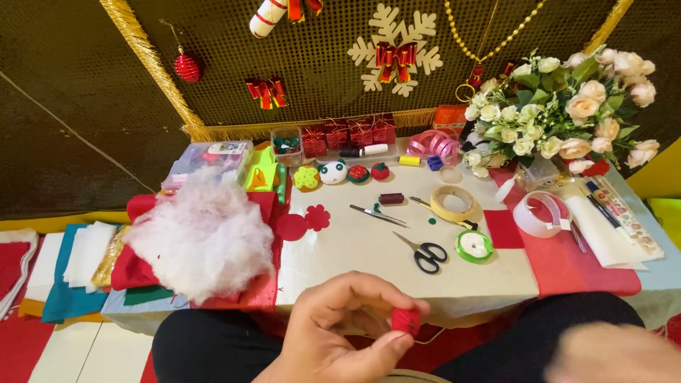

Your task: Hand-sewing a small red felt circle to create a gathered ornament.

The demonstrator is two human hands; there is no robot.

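The small red felt piece (406, 320) sits at the 6 o'clock edge of the view, just below the near rim of the white-covered work table (369, 248). Your left hand (333, 333) pinches it closed between thumb and fingertips; a pale thread (431, 336) trails from it toward 3 o'clock. Your right hand (610, 354) is blurred at 4 o'clock; whether it grips anything cannot be told. Keep the pinch firm on the felt's edge so the thread stays taut and the piece does not rotate. At 12 o'clock from the felt lie the black-handled scissors (424, 253) and the green ribbon spool (474, 246). At 10 o'clock rests the heap of white fibre stuffing (202, 237).
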